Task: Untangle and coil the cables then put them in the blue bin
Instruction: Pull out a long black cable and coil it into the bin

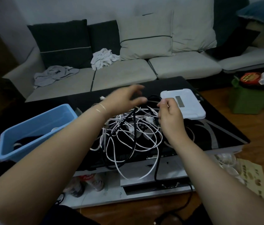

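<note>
Sofa (124,73): pale fabric seat cushions, dark + light back pillows, crumpled white cloth (103,58) and grey cloth (55,75) lay on it.

Table (209,132): low, glossy black glass top w/ grey swirl pattern, pale frame below.

Blue bin (30,125): rect. smooth plastic tub, light blue, sat on table's left part, beside my left forearm. Dark item and sth white lay inside; couldn't tell what.

White lid (188,106): flat, rounded-corner plastic, grey strip on top, lay on table just right of my right hand.

Cables (131,137): tangled heap mid-table, between bin and lid. Mostly thin white cords w/ small white plugs, plus a couple thicker black ones; loops crossed every which way, some hung over table's near edge.

My left hand (126,99): blurred, hovered over heap's far side, fingers spread apart, thumb near a black loop; no grip seen.

My right hand (170,114): thumb + fingers pinched together on a thin white cord at heap's top right.
</note>
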